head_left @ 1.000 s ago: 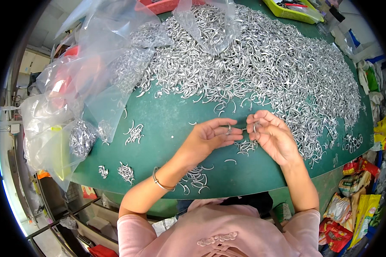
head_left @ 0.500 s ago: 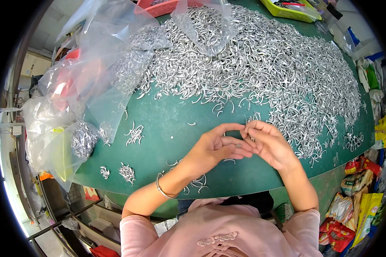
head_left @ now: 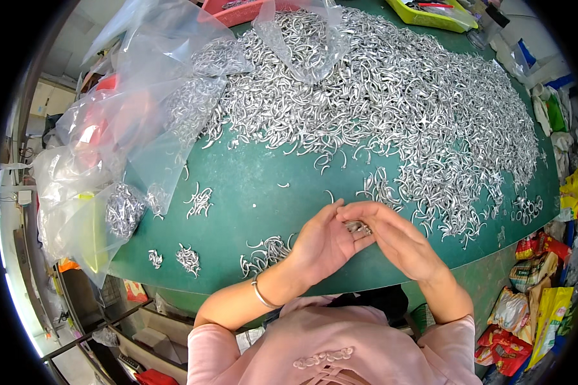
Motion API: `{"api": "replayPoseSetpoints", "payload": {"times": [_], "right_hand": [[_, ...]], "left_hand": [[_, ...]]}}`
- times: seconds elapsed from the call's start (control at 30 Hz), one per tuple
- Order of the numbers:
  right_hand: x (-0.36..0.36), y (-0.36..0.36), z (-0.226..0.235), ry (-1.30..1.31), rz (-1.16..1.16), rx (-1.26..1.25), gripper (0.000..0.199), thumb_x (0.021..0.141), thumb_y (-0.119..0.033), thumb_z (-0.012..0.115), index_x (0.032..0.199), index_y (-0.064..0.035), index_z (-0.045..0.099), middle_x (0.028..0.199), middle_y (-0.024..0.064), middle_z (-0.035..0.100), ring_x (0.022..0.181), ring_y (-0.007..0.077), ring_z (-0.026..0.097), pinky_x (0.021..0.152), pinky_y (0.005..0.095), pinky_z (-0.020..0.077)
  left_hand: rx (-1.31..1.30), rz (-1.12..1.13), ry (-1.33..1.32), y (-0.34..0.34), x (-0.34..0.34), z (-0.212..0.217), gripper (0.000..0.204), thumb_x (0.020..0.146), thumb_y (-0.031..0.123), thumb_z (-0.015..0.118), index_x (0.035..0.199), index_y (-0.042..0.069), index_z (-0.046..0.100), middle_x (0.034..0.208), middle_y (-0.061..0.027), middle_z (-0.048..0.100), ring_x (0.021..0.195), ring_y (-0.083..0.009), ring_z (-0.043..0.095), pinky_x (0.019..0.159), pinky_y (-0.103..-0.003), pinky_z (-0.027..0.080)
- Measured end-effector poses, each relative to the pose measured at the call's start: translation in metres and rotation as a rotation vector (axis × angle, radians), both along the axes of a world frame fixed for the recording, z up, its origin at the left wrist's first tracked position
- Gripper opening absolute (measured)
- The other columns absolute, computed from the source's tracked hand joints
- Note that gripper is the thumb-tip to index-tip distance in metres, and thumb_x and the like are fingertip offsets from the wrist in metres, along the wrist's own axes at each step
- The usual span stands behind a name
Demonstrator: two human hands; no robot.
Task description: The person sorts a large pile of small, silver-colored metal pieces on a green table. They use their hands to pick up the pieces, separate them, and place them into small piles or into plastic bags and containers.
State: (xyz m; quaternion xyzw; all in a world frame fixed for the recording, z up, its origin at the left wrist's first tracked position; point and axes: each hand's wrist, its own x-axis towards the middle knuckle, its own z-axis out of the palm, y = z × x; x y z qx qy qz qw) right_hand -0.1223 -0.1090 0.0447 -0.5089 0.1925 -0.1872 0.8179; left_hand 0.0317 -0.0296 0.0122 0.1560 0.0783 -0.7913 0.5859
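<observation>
My left hand [head_left: 327,249] and my right hand [head_left: 403,242] meet above the near middle of the green table [head_left: 289,170], cupped against each other. Between the palms lie several small curved silver metal pieces [head_left: 359,227], partly hidden by the fingers. The right fingers bend over the left fingers, their tips by the left thumb. Beside my left wrist rests a loose cluster of the same pieces [head_left: 263,253]. Just beyond my right hand, more curved pieces [head_left: 380,187] lie at the front of a broad silver heap [head_left: 392,83].
Clear plastic bags [head_left: 154,122] cover the left side, one holding metal pieces [head_left: 125,210]. Smaller piles [head_left: 188,259] sit near the left front edge. A red tray [head_left: 234,13] and a yellow-green tray [head_left: 433,16] stand at the back. Colourful packages [head_left: 514,308] crowd the right.
My hands have closed into a cup and come slightly nearer to me, with metal pieces now showing between them. The cluster by my left wrist and the pieces beyond my right hand show more.
</observation>
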Motion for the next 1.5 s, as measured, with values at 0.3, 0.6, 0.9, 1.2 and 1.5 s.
{"api": "replayPoseSetpoints", "payload": {"times": [0.3,0.6,0.9,1.2,1.5], "right_hand": [[-0.016,-0.041,-0.026,0.703,-0.344,-1.265,0.029,0.078,-0.005,0.073,0.106,-0.0031,0.065,0.115,0.0109,0.057,0.114,0.0310,0.049,0.095,0.0406,0.0377],[-0.017,-0.037,-0.025,0.667,-0.366,-1.362,0.023,0.077,-0.010,0.075,0.098,-0.0043,0.066,0.103,0.0081,0.059,0.099,0.0273,0.054,0.089,0.0415,0.0370],[-0.008,-0.040,-0.024,0.697,-0.427,-1.381,0.008,0.079,-0.005,0.071,0.084,-0.0037,0.065,0.088,0.0079,0.060,0.087,0.0274,0.054,0.082,0.0402,0.0378],[0.004,-0.044,-0.017,0.479,-0.264,-1.156,0.012,0.082,-0.005,0.069,0.093,0.0000,0.068,0.092,0.0100,0.063,0.088,0.0300,0.057,0.083,0.0397,0.0445],[0.004,-0.054,-0.039,0.550,-0.321,-1.200,0.014,0.079,-0.003,0.071,0.093,-0.0040,0.067,0.092,0.0086,0.062,0.090,0.0291,0.056,0.084,0.0393,0.0439]], "left_hand": [[0.203,-0.093,-0.372,0.013,-0.006,0.006,0.029,0.098,0.004,0.047,0.124,-0.004,0.059,0.099,-0.0065,0.063,0.079,-0.0117,0.053,0.069,-0.022,0.046],[0.148,-0.028,-0.321,0.020,-0.001,-0.004,0.032,0.089,-0.005,0.049,0.119,-0.003,0.062,0.101,-0.0069,0.063,0.083,-0.0135,0.055,0.072,-0.025,0.048],[0.128,-0.048,-0.364,0.017,-0.001,0.001,0.035,0.092,-0.002,0.049,0.126,-0.004,0.058,0.110,-0.0096,0.065,0.096,-0.0173,0.061,0.085,-0.030,0.051],[0.116,-0.111,-0.442,0.015,-0.006,0.001,0.038,0.101,0.007,0.049,0.135,-0.008,0.049,0.134,-0.0226,0.055,0.122,-0.0271,0.057,0.105,-0.038,0.046],[0.107,-0.021,-0.331,0.020,-0.005,0.007,0.041,0.096,0.000,0.050,0.136,-0.010,0.047,0.137,-0.0257,0.052,0.128,-0.0323,0.052,0.113,-0.041,0.040]]}}
